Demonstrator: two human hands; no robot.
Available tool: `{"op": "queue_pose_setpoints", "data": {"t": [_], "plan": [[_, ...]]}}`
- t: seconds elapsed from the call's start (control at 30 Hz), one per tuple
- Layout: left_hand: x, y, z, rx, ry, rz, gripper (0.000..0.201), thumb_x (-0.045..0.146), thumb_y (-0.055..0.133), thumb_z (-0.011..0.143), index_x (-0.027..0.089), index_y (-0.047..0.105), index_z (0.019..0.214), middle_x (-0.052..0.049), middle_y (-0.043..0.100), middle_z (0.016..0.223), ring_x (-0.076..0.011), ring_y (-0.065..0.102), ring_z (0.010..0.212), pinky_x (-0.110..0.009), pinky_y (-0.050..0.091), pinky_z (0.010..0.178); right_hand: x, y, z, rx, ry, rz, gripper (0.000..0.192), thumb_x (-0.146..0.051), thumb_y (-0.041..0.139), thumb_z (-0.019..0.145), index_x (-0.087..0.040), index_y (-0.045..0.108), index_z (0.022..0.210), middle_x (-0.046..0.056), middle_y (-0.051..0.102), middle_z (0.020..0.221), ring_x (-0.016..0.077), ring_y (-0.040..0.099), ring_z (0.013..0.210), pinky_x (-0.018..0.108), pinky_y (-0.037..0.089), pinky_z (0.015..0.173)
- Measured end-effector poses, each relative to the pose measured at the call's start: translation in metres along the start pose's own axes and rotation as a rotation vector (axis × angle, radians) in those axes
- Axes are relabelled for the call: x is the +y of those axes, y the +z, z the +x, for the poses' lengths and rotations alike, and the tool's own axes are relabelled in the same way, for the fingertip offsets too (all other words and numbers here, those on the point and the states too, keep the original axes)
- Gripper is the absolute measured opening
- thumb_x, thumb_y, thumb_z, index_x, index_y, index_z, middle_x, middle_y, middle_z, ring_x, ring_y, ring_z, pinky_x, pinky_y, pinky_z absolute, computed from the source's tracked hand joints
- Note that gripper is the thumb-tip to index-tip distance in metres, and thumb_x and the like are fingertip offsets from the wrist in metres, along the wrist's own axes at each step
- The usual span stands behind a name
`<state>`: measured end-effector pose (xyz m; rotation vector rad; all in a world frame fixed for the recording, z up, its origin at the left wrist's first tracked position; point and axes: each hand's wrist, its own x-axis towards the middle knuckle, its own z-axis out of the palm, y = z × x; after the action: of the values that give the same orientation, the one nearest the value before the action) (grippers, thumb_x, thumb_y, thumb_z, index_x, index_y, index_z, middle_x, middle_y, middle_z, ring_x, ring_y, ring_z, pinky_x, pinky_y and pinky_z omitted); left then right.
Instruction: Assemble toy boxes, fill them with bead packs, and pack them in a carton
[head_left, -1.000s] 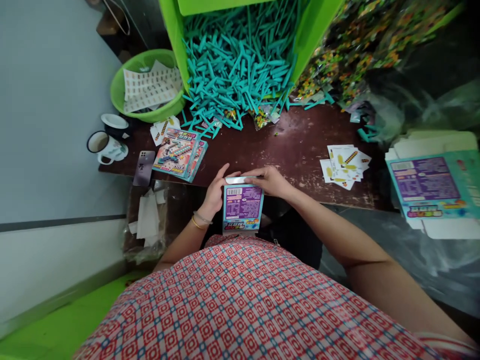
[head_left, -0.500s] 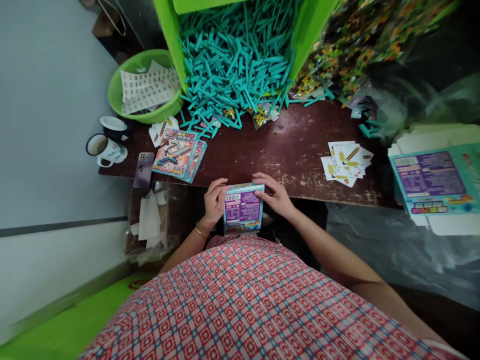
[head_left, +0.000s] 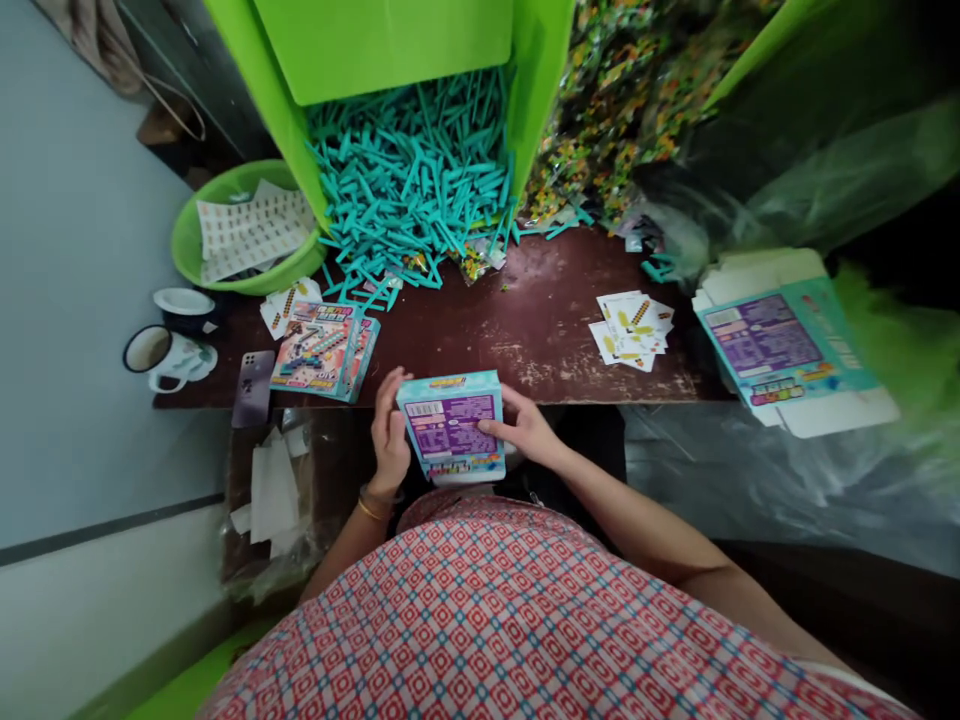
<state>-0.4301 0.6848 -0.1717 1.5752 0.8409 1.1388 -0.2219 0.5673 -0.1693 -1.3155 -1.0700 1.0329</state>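
A small teal and purple cardboard box (head_left: 454, 425) is held upright between my two hands, just in front of the table's near edge. Its printed purple panel faces up at me, and the top end looks folded shut. My left hand (head_left: 391, 430) presses along the box's left side, fingers bent around the edge. On the other side, my right hand (head_left: 525, 428) grips the box with its thumb on the purple panel and its fingers behind, partly hidden. Left of my hands lie finished-looking boxes (head_left: 319, 350) in a short stack, beside a purple phone (head_left: 253, 388).
A green bin (head_left: 540, 90) spills teal plastic sticks (head_left: 412, 190) onto the brown table (head_left: 525, 330). Printed cards (head_left: 634, 328) lie to the right, near flat unfolded boxes (head_left: 787, 345). A green basket (head_left: 300, 255) with paper sheets and an enamel mug (head_left: 176, 358) stand at left.
The box has come up and closer, tilting so its top end shows more. My right thumb has slid from the top edge onto the panel. The whole view has shifted.
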Motion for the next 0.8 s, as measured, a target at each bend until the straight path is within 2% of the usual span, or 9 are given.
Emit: {"op": "queue_pose_setpoints", "data": {"t": [0.1, 0.17, 0.23, 0.3, 0.37, 0.47, 0.53, 0.63, 0.8], "plan": [[0.011, -0.003, 0.019, 0.153, 0.126, 0.036, 0.056, 0.059, 0.048, 0.103, 0.033, 0.050, 0.153, -0.006, 0.051, 0.160, -0.0303, 0.055, 0.141, -0.045, 0.045, 0.118, -0.044, -0.005, 0.010, 0.214, -0.235, -0.399, 0.052, -0.047, 0.070, 0.094, -0.026, 0.064, 0.141, 0.011, 0.068, 0.140, 0.0309, 0.064, 0.129, 0.049, 0.052, 0.112], [0.012, 0.000, 0.033, 0.218, 0.169, 0.124, 0.057, 0.057, 0.047, 0.104, 0.033, 0.046, 0.156, -0.006, 0.049, 0.161, -0.0301, 0.055, 0.142, -0.045, 0.045, 0.119, -0.051, 0.003, 0.020, 0.213, -0.298, -0.669, 0.051, -0.036, 0.067, 0.097, -0.031, 0.061, 0.147, 0.009, 0.059, 0.153, 0.0334, 0.051, 0.145, 0.055, 0.042, 0.120], [0.006, 0.008, 0.043, 0.155, 0.206, 0.264, 0.057, 0.055, 0.049, 0.104, 0.027, 0.050, 0.152, -0.012, 0.049, 0.159, -0.0308, 0.051, 0.145, -0.047, 0.041, 0.121, -0.036, 0.012, 0.030, 0.072, -0.310, -0.828, 0.052, -0.031, 0.066, 0.096, -0.032, 0.061, 0.148, 0.009, 0.056, 0.157, 0.0343, 0.045, 0.150, 0.058, 0.039, 0.121], [-0.003, 0.022, 0.046, -0.024, 0.227, 0.417, 0.053, 0.053, 0.052, 0.102, 0.021, 0.059, 0.144, -0.017, 0.054, 0.154, -0.0326, 0.048, 0.147, -0.051, 0.037, 0.124, -0.007, 0.005, 0.036, -0.009, -0.309, -0.881, 0.051, -0.032, 0.067, 0.097, -0.028, 0.061, 0.147, 0.012, 0.057, 0.155, 0.0339, 0.046, 0.148, 0.058, 0.041, 0.118], [-0.014, 0.042, 0.042, -0.232, 0.235, 0.526, 0.047, 0.048, 0.057, 0.100, 0.020, 0.065, 0.137, -0.019, 0.058, 0.151, -0.0351, 0.047, 0.149, -0.056, 0.032, 0.126, 0.024, -0.030, 0.036, 0.118, -0.274, -0.913, 0.045, -0.035, 0.063, 0.099, -0.023, 0.064, 0.142, 0.015, 0.059, 0.151, 0.0328, 0.049, 0.144, 0.057, 0.041, 0.117], [-0.028, 0.078, 0.034, -0.461, 0.269, 0.601, 0.047, 0.042, 0.066, 0.096, 0.022, 0.065, 0.139, -0.018, 0.058, 0.154, -0.0386, 0.043, 0.152, -0.061, 0.027, 0.127, 0.056, -0.120, 0.026, 0.574, -0.073, -0.998, 0.040, -0.036, 0.056, 0.102, -0.015, 0.068, 0.134, 0.022, 0.058, 0.149, 0.0351, 0.049, 0.142, 0.059, 0.038, 0.116], [-0.033, 0.102, 0.033, -0.561, 0.293, 0.687, 0.060, 0.043, 0.072, 0.093, 0.019, 0.060, 0.147, -0.020, 0.049, 0.162, -0.0423, 0.037, 0.155, -0.065, 0.023, 0.128, 0.067, -0.180, 0.018, 0.751, 0.107, -1.067, 0.044, -0.039, 0.051, 0.103, -0.012, 0.066, 0.134, 0.026, 0.052, 0.152, 0.0381, 0.045, 0.144, 0.061, 0.036, 0.115], [-0.033, 0.130, 0.038, -0.649, 0.289, 0.943, 0.087, 0.050, 0.078, 0.087, 0.010, 0.046, 0.158, -0.026, 0.032, 0.170, -0.0499, 0.026, 0.158, -0.070, 0.018, 0.126, 0.071, -0.230, 0.014, 0.654, 0.270, -1.213, 0.048, -0.039, 0.051, 0.104, -0.009, 0.061, 0.141, 0.027, 0.049, 0.156, 0.0392, 0.041, 0.147, 0.058, 0.035, 0.116], [-0.029, 0.130, 0.040, -0.758, 0.402, 1.154, 0.075, 0.041, 0.070, 0.095, 0.015, 0.045, 0.161, -0.021, 0.036, 0.169, -0.0481, 0.034, 0.154, -0.064, 0.031, 0.122, 0.069, -0.224, 0.023, 0.403, 0.307, -1.411, 0.040, -0.028, 0.045, 0.105, -0.008, 0.065, 0.133, 0.024, 0.064, 0.140, 0.0369, 0.057, 0.127, 0.051, 0.040, 0.110]]}}
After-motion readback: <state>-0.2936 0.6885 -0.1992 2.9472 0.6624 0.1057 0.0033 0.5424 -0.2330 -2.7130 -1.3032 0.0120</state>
